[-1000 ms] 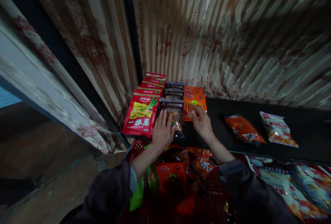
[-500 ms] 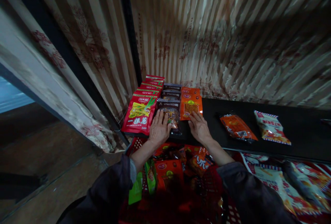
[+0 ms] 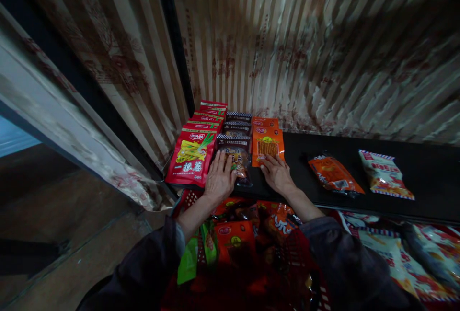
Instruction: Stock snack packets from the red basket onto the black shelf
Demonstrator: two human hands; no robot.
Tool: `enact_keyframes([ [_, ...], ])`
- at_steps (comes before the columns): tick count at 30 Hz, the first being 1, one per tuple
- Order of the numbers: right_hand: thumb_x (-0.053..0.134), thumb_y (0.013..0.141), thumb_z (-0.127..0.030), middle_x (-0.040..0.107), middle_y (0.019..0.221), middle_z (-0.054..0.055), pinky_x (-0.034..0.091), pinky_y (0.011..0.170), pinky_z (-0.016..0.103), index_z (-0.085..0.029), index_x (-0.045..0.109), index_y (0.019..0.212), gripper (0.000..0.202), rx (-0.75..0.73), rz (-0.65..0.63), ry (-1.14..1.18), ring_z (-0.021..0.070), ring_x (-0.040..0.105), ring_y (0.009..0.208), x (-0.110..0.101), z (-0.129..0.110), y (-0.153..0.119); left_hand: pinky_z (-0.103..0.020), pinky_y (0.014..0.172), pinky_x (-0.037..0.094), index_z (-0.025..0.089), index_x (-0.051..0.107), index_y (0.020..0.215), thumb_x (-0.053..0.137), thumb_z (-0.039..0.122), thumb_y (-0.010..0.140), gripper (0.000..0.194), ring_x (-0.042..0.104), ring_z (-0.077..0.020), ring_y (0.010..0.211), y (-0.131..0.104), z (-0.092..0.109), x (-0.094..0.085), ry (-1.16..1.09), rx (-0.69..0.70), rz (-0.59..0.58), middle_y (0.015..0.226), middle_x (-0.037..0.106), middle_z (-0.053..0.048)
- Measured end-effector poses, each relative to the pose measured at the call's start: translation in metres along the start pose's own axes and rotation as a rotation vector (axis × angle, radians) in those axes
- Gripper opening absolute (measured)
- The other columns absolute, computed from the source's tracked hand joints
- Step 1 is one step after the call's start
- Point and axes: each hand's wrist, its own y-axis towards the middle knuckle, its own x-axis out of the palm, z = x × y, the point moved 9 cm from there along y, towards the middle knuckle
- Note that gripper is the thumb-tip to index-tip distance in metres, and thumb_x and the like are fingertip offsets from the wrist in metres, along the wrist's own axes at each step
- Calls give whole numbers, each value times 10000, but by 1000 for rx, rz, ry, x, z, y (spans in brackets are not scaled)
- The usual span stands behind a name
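My left hand (image 3: 220, 177) lies with fingers stretched over the front dark snack packet (image 3: 235, 144), touching its left part and the edge of a red snack packet (image 3: 190, 155). The red packets overlap in a row running back, and so do the dark ones beside them. My right hand (image 3: 278, 175) rests with its fingertips on the lower part of an orange snack packet (image 3: 268, 141), which overlaps another orange one behind it. Both hands have their fingers out flat, and neither grips a packet.
Right along the black shelf (image 3: 341, 145) lie an orange packet (image 3: 334, 173) and a white packet (image 3: 385, 173). Below the shelf edge, a red basket (image 3: 190, 198) holds orange and green packets; more white packets (image 3: 384, 248) lie lower right. A striped curtain (image 3: 287, 38) hangs behind.
My view has shifted slightly. Both hands stay on the same packets, with the right fingers moved a little on the orange one. The packets' arrangement looks the same.
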Motion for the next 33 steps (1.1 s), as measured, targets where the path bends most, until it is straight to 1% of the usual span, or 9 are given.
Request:
enact_keyframes([
  [6, 456, 934, -321, 585, 1391, 99, 391, 1030, 580, -254, 685, 1190, 350, -15, 9, 31, 360, 420, 1360, -1, 2, 2, -503, 1140, 340, 88, 446, 1408, 411, 314, 958, 504, 237, -305, 1474, 0, -1, 0, -9, -16, -8, 1539, 354, -214],
  [9, 435, 940, -303, 626, 1333, 118, 357, 1082, 543, -229, 703, 1150, 348, -84, 21, 63, 303, 490, 1311, 0, 0, 3, -492, 1140, 340, 91, 454, 1407, 412, 316, 957, 505, 240, -303, 1473, 1, 0, 0, 4, -21, -15, 1540, 357, -205],
  [13, 425, 942, -293, 668, 1272, 87, 319, 1116, 516, -257, 713, 1114, 338, -119, 21, 91, 250, 541, 1255, 1, -1, 6, -490, 1137, 341, 86, 464, 1408, 407, 328, 960, 512, 254, -312, 1468, 1, 1, -2, 21, -20, -27, 1533, 365, -210],
  [20, 418, 942, -316, 624, 1328, 119, 390, 1046, 535, -238, 723, 1114, 358, -47, 21, 55, 303, 519, 1254, -2, -5, 6, -494, 1136, 336, 93, 479, 1400, 410, 337, 958, 510, 265, -310, 1465, 1, 1, -4, 25, -22, -21, 1530, 376, -197],
  [25, 445, 930, -303, 625, 1320, 119, 409, 1040, 530, -226, 724, 1111, 342, -18, 32, 52, 319, 485, 1292, -6, -7, 4, -496, 1150, 319, 98, 456, 1412, 403, 337, 958, 516, 251, -305, 1470, 1, 0, -1, -7, -20, -8, 1544, 357, -188],
  [27, 442, 926, -288, 626, 1310, 137, 399, 1061, 530, -202, 712, 1136, 352, -44, 59, 83, 312, 490, 1292, -12, -12, 3, -505, 1158, 306, 107, 435, 1428, 400, 337, 958, 524, 232, -306, 1477, 2, 1, -3, -32, -20, -3, 1560, 328, -183],
  [29, 433, 925, -278, 624, 1304, 156, 387, 1088, 516, -168, 696, 1164, 372, -99, 105, 142, 300, 508, 1280, -25, -22, -3, -511, 1165, 297, 110, 423, 1434, 396, 330, 959, 524, 209, -304, 1484, 2, 5, -10, -61, -8, 8, 1568, 312, -181],
  [31, 421, 932, -290, 621, 1308, 152, 390, 1102, 487, -159, 688, 1175, 384, -159, 167, 225, 283, 530, 1263, -46, -37, -17, -499, 1166, 305, 109, 439, 1419, 388, 302, 959, 501, 212, -289, 1485, -2, 14, -26, -98, 26, 31, 1556, 342, -176],
  [33, 403, 950, -314, 632, 1300, 117, 413, 1098, 458, -196, 686, 1171, 378, -190, 222, 331, 253, 556, 1239, -69, -51, -38, -463, 1161, 331, 124, 495, 1370, 376, 244, 957, 446, 266, -254, 1469, -15, 27, -46, -154, 90, 56, 1506, 434, -151],
])
